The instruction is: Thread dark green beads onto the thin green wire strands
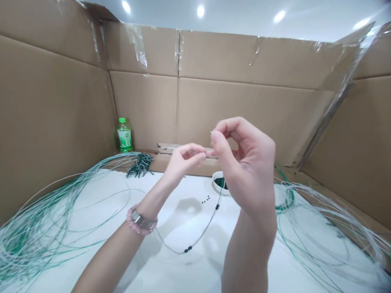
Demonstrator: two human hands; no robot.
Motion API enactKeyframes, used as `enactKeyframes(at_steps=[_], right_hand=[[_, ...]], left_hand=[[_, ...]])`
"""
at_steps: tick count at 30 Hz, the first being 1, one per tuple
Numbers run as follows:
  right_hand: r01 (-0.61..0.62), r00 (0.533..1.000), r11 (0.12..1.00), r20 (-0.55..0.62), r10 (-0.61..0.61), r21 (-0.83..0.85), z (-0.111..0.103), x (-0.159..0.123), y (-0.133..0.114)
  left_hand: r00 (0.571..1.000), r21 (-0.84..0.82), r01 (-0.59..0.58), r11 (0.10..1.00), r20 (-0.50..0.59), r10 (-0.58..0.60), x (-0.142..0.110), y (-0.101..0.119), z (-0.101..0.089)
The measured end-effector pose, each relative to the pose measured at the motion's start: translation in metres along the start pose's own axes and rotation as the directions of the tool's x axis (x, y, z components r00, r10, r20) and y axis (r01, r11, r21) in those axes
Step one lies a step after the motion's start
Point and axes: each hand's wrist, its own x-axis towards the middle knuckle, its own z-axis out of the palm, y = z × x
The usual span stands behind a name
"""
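My right hand (pixel 249 163) is raised, thumb and forefinger pinched on a thin cord whose tip just shows at the fingertips. The cord (pixel 207 229) hangs below in a loop, green near the hand and paler lower down. Small dark beads (pixel 188 249) sit on it in two clusters. My left hand (pixel 188 160) is closed in a pinch close to the right fingers; what lies between its fingertips is too small to make out. Behind the right hand stands a white bowl (pixel 226 192) of dark beads, partly hidden. Several loose beads (pixel 205 200) lie on the white table.
Long green and white cords (pixel 27 238) spread over the left side, ending in a dark beaded bundle (pixel 140 165). More coiled cords (pixel 330 221) lie at the right. A green-capped bottle (pixel 125 136) stands at the back left. Cardboard walls (pixel 251 105) enclose the table.
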Motion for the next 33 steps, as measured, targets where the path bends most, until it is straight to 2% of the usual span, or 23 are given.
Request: enactKeyframes(at_steps=[1,3,5,7,13,21,33], right_hand=[[0.005,1.000,1.000,-0.011,-0.006,-0.003,0.002,-0.001,-0.001],[0.018,0.999,1.000,-0.031,-0.018,-0.013,0.006,-0.003,-0.002],[0.035,0.999,0.999,-0.040,-0.035,-0.012,0.012,-0.006,-0.005],[0.047,0.999,0.999,-0.027,-0.047,0.007,0.019,-0.010,-0.007],[0.069,0.997,0.997,-0.024,-0.070,-0.026,0.035,-0.016,-0.009],[0.116,0.990,0.990,-0.068,-0.122,-0.086,0.038,-0.016,-0.010],[0.197,0.977,0.972,-0.055,-0.206,-0.127,0.035,-0.015,-0.008]], left_hand=[[0.999,-0.034,0.024,0.999,-0.029,-0.025,0.001,0.014,-0.002],[0.992,-0.224,0.035,0.974,-0.113,-0.061,0.002,0.042,-0.003],[0.992,-0.332,0.002,0.943,-0.115,-0.043,-0.001,0.064,-0.001],[0.996,-0.378,-0.018,0.926,-0.083,-0.014,-0.004,0.076,-0.002],[1.000,-0.410,-0.017,0.912,-0.006,0.016,-0.006,0.075,-0.010],[0.994,-0.298,-0.094,0.950,0.025,0.106,-0.007,0.081,-0.011],[0.986,-0.167,-0.167,0.972,-0.015,0.167,-0.010,0.082,-0.013]])
